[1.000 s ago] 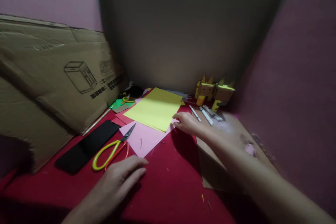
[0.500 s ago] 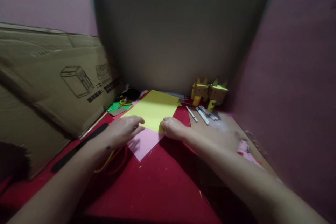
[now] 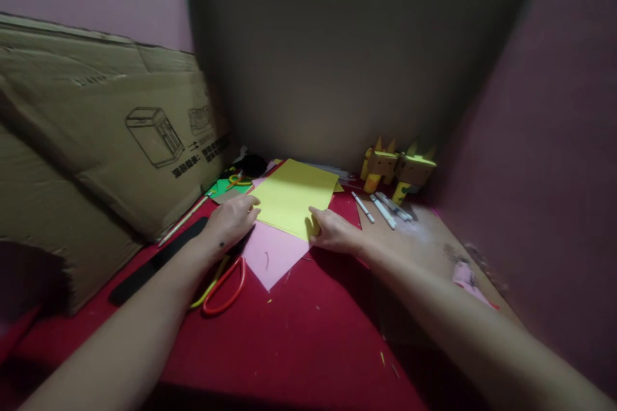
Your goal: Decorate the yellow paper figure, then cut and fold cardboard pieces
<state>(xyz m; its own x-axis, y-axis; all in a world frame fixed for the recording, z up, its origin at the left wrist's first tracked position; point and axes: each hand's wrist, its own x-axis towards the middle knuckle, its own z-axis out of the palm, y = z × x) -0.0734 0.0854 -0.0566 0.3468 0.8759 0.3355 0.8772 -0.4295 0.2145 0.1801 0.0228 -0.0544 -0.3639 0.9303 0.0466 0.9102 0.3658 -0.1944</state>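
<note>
A sheet of yellow paper lies on the red tabletop, partly over a pink sheet of paper whose near corner sticks out toward me. My left hand holds the yellow sheet by its near left corner, fingers curled at the edge. At the near right corner my right hand grips the same sheet, index finger on top and the other fingers folded. Beside my left wrist are scissors with red and yellow handles, their blades hidden by my hand and arm.
A large cardboard sheet stands at the left. White markers lie on a brown board at the right, near two cardboard animal figures. A black strip, green paper and a pink paper roll lie around.
Both hands have moved slightly apart at the yellow sheet's near corners. My view has shifted a little, and the scissors' red handle now shows more clearly.
</note>
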